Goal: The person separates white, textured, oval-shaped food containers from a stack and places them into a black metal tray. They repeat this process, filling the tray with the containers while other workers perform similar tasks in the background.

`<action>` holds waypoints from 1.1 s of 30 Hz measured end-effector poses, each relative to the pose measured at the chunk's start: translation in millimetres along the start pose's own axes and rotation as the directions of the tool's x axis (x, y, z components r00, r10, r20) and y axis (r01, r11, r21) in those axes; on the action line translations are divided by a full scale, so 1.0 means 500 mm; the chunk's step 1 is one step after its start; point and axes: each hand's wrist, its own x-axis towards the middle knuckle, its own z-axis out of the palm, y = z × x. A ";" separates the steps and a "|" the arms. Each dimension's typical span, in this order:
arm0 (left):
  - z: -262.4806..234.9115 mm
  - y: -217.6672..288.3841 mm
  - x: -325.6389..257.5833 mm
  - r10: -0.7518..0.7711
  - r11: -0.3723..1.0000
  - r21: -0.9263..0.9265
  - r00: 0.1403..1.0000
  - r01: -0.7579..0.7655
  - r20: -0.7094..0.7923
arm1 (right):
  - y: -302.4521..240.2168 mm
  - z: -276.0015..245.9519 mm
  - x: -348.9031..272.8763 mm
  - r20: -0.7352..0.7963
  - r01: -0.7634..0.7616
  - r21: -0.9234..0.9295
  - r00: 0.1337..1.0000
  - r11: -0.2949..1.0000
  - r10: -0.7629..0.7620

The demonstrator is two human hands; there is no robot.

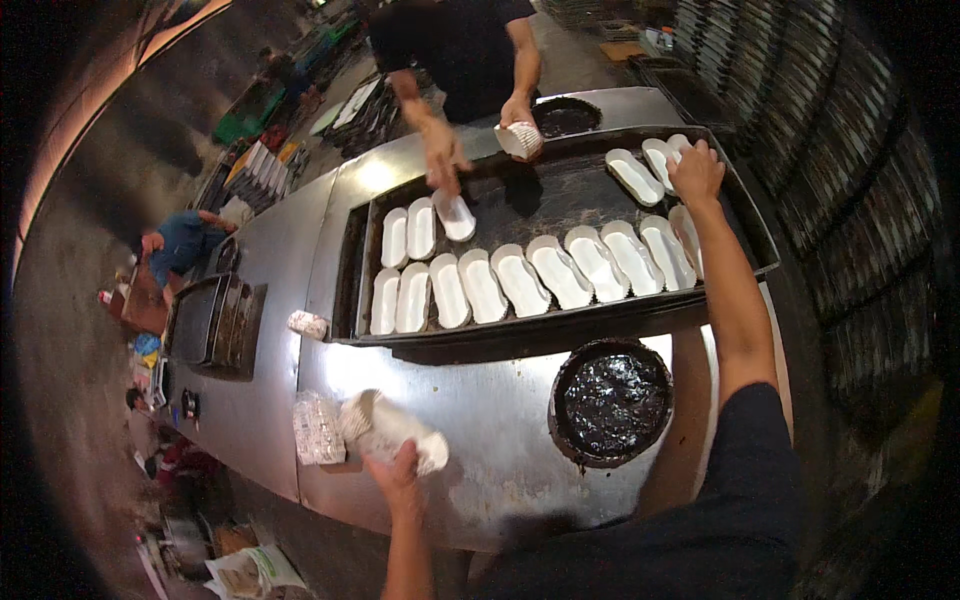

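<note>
My left hand [397,474] grips a stack of long white paper baking liners [395,432] with fluted sides, above the near part of the steel table. My right hand [700,172] reaches to the far right corner of a big dark baking tray [570,205]. Its fingers are closed on the edge of a white paper liner [681,143], partly hidden under them. A row of similar liners [517,280] lines the tray's near side, with a few more at its far left and far right. Beside my right forearm stands a round pan [611,402] of dark, shiny liquid.
Across the table, a person's hand [440,155] touches a liner while the other holds a liner stack [517,141]. A second round dark pan [567,117] sits behind the tray. Wrapped packs [318,428] lie at left. Racks [870,170] rise on the right.
</note>
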 end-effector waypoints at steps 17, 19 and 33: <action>0.317 0.055 0.009 0.162 0.984 -0.113 0.951 -0.136 0.262 | -0.271 -0.328 -0.470 0.184 -0.087 0.982 0.609 0.165 -0.772; 0.313 0.056 0.010 0.195 0.980 -0.072 0.954 -0.183 0.226 | -0.277 -0.322 -0.476 0.219 -0.088 0.973 0.631 0.212 -0.744; 0.088 -0.012 0.025 0.018 0.985 -0.174 1.000 -0.017 0.004 | -0.189 0.010 -0.092 0.060 0.115 0.222 0.990 0.968 -0.131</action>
